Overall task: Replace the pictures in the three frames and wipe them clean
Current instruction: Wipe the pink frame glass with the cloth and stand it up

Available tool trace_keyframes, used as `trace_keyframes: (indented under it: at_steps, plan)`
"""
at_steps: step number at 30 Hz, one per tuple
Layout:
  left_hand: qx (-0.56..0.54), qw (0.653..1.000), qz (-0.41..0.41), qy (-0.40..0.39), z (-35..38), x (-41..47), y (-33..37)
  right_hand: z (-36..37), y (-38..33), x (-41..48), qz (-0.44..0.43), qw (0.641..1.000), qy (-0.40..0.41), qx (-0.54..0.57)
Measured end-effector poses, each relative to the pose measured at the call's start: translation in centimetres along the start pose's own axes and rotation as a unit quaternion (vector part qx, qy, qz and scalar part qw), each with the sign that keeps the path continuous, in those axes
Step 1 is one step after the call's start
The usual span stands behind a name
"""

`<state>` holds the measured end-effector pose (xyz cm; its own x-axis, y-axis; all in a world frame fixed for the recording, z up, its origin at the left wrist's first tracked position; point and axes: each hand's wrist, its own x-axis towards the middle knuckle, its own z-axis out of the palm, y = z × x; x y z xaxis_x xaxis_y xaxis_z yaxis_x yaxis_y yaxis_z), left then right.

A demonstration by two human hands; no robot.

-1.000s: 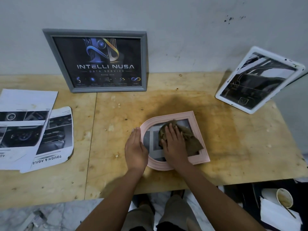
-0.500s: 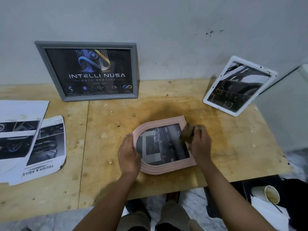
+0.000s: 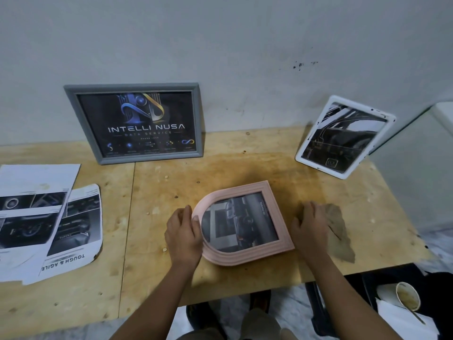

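A pink arched frame [image 3: 277,212] with a dark car picture lies flat on the plywood table [image 3: 220,168]. My left hand [image 3: 182,235] grips its curved left edge, thumb over the rim. My right hand [image 3: 310,227] rests on the table just right of the frame, fingers spread, touching the brown cloth [image 3: 339,235] that lies flat beside it. A grey frame [image 3: 134,122] with a dark logo poster leans against the wall at the back left. A white frame [image 3: 344,136] with a dark picture leans at the back right.
Loose printed car pictures [image 3: 46,224] lie overlapped at the table's left side. The table's right edge runs close behind the cloth. A paper cup [image 3: 407,299] on white tissue sits on something low at the lower right.
My right hand has carried the cloth off the pink frame's glass to the right and laid it on the table. My left hand has stayed on the frame's left edge.
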<state>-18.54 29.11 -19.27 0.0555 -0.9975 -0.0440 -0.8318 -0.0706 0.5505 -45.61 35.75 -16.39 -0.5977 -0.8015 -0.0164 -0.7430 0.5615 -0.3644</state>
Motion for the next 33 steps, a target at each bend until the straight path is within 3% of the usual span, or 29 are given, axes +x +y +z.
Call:
trace_keyframes:
  at_steps: [4, 7, 14, 21, 26, 31, 33]
  plan:
    - [0.029, 0.999, 0.017, 0.009, -0.3, -1.3, -0.9, 1.1, -3.2, 0.4, -0.04, 0.995, -0.086, 0.038]
    - [-0.025, 1.0, -0.004, 0.008, 0.0, -2.1, -0.8, 2.3, -4.2, 0.4, 0.026, 0.991, -0.119, 0.053]
    - [-0.14, 0.987, -0.075, 0.002, 0.2, -1.7, 1.6, 2.8, -4.7, -0.1, 0.078, 0.993, -0.083, 0.014]
    - [-0.356, 0.931, -0.081, 0.029, -3.3, 0.8, 6.1, 1.5, -4.6, 1.2, 0.124, 0.978, -0.087, 0.142]
    - [-0.401, 0.916, 0.001, -0.009, -7.9, 9.2, 11.3, -0.5, -6.0, 4.3, 0.115, 0.932, -0.139, 0.315]
    - [-0.4, 0.912, 0.065, -0.062, -11.3, 14.7, 18.0, -1.2, -8.1, 7.3, 0.091, 0.925, -0.099, 0.356]
    - [-0.383, 0.916, 0.091, -0.075, -11.4, 16.0, 19.7, -0.9, -8.9, 8.0, 0.128, 0.9, -0.114, 0.402]
